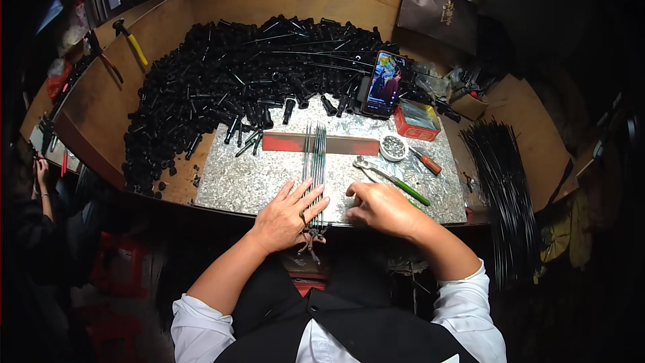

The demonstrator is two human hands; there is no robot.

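Several thin dark rods [314, 154] lie side by side, pointing away from me, across a red-edged metal bar [282, 142] on the speckled work board [228, 175]. My left hand [285, 217] rests flat on their near part, fingers spread. Past the board's front edge, their near ends carry dark knobby pieces [312, 236]. To the right, my right hand [383, 207] hovers at or just over the board with its fingers curled in; whatever it may hold is hidden. Just beyond it lie pliers with green handles [403, 187].
A large heap of black tubular parts [222, 74] fills the back. A phone [386, 84], a red box [416, 121], a white bowl of small metal pieces [394, 147] and an orange-handled screwdriver [426, 160] stand right. Long black rods [500, 195] hang off the right side. Another person's hand [41, 175] shows far left.
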